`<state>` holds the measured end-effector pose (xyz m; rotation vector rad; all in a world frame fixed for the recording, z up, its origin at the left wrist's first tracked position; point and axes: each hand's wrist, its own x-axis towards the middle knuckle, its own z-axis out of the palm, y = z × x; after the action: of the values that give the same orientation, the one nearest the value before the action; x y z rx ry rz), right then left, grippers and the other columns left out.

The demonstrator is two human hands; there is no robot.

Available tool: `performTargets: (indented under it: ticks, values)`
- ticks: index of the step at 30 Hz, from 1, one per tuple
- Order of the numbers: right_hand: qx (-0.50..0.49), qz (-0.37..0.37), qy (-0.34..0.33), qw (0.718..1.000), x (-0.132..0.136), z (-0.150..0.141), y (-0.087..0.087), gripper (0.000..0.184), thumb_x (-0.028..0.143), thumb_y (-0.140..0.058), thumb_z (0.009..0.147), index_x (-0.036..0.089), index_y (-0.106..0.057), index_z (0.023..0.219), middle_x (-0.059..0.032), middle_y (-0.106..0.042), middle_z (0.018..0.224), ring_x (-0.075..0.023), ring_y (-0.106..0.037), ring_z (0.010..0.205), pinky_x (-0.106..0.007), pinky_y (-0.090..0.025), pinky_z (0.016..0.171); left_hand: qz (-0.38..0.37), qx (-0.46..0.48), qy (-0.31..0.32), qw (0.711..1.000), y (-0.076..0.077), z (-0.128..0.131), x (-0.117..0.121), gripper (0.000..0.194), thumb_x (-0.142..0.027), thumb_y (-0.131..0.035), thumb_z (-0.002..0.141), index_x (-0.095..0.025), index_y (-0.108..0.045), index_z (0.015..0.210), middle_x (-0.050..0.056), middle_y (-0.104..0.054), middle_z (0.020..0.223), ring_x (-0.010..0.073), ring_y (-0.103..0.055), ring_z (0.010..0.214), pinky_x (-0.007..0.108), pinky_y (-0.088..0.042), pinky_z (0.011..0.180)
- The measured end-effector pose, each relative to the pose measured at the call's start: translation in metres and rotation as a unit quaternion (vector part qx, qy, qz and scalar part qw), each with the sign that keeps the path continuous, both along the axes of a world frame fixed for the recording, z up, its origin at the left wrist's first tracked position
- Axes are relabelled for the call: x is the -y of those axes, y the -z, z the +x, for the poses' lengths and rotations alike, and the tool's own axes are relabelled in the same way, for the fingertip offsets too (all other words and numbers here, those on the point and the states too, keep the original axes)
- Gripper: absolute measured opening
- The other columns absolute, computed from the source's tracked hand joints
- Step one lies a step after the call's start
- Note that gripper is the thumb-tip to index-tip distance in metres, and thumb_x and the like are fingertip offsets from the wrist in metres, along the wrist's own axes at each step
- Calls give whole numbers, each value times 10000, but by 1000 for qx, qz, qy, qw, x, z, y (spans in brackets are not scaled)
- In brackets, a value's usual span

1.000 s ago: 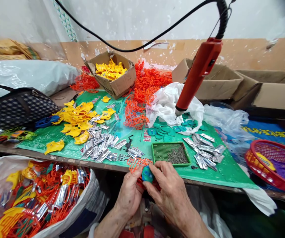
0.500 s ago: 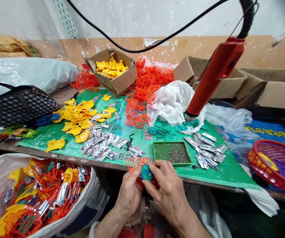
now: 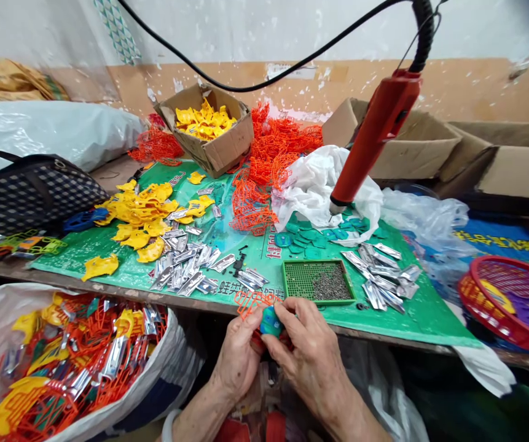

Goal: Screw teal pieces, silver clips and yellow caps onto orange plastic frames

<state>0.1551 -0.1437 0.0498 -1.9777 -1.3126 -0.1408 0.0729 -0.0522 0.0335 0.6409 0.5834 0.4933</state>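
Note:
My left hand (image 3: 237,355) is closed on an orange plastic lattice piece (image 3: 246,301), whose openwork end sticks out past the thumb. Against that piece lies a small teal plastic plate (image 3: 270,320), pinched between the thumb and fingertips of my right hand (image 3: 309,350). Both hands meet just in front of the table's edge. Beyond them sits a green mesh tray (image 3: 286,299) with small metal screws (image 3: 331,283) at its right side. A red electric screwdriver (image 3: 376,138) hangs tip down over more teal plates (image 3: 309,238).
Silvery metal strips (image 3: 185,265) lie beside yellow plastic parts (image 3: 142,209) on the left. A cardboard box (image 3: 227,147) holds more yellow parts, near piled orange lattices (image 3: 278,144). A white sack (image 3: 172,350) of assembled pieces stands lower left; a red basket (image 3: 471,331) sits right.
The hanging screwdriver has swung to the left and slightly up. Both hands keep nearly the same pose on the teal plate and orange lattice. The whole view has shifted slightly.

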Motion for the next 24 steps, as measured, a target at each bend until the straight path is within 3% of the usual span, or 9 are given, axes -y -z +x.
performTargets:
  ticks: [9, 15, 24]
  values:
    - [-29, -19, -9, 999, 1, 3, 0, 246, 207, -643, 812, 160, -629, 1053, -105, -624, 976, -249, -558, 864, -396, -511, 714, -5, -2, -31, 1000, -1, 0, 3, 167, -314, -749, 741, -154, -769, 788, 26, -743, 799, 148, -646, 741, 225, -504, 691]
    - [-54, -12, -15, 998, 3, 7, -3, 258, 197, -641, 796, 175, -632, 1054, -92, -624, 965, -244, -563, 852, -391, -523, 696, -13, -5, -21, 1000, -4, -2, 4, 180, -304, -769, 716, -150, -773, 809, 32, -744, 824, 145, -651, 762, 220, -510, 731]
    - [-1, 23, 5, 1000, 9, -14, 5, 389, 147, -585, 804, 105, -549, 1189, -159, -597, 1065, -282, -569, 963, -457, -550, 771, 37, -23, 67, 997, -10, -6, 3, 202, -168, -737, 711, -174, -760, 911, 4, -710, 780, 127, -620, 709, 229, -495, 746]
